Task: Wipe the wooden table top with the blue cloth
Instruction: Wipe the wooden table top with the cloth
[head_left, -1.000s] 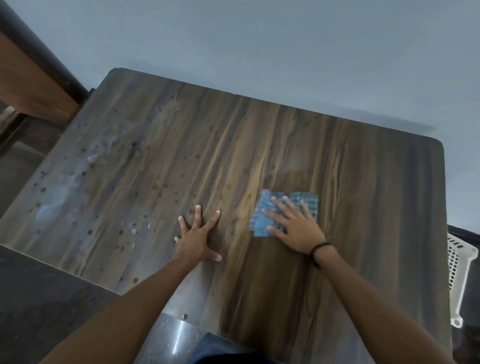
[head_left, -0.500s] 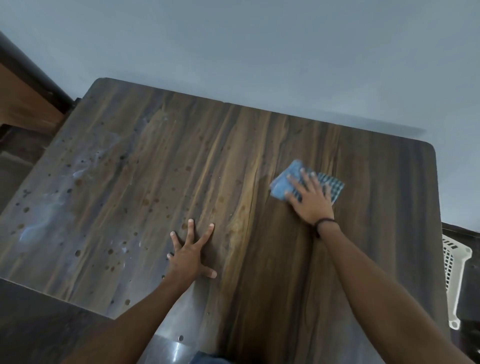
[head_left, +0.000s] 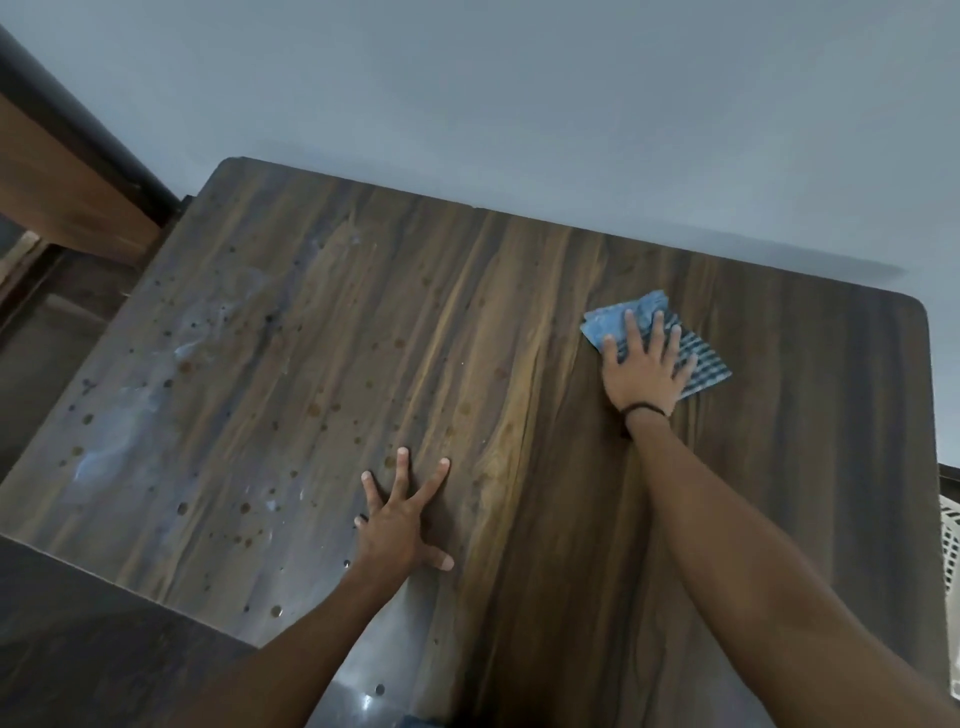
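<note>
Farther toward the wall now, my right hand (head_left: 647, 371) presses the blue cloth (head_left: 613, 319) with flat fingers; my left hand (head_left: 400, 525) rests splayed. Spots remain across the table top's (head_left: 519, 312) left half.

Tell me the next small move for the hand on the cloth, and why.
Probably slide the right hand, pressed flat on the blue cloth, leftward across the wooden table top. Brown spots and whitish smears cover the left part, while the cloth sits far right. The left hand braces flat near the front edge.
</note>
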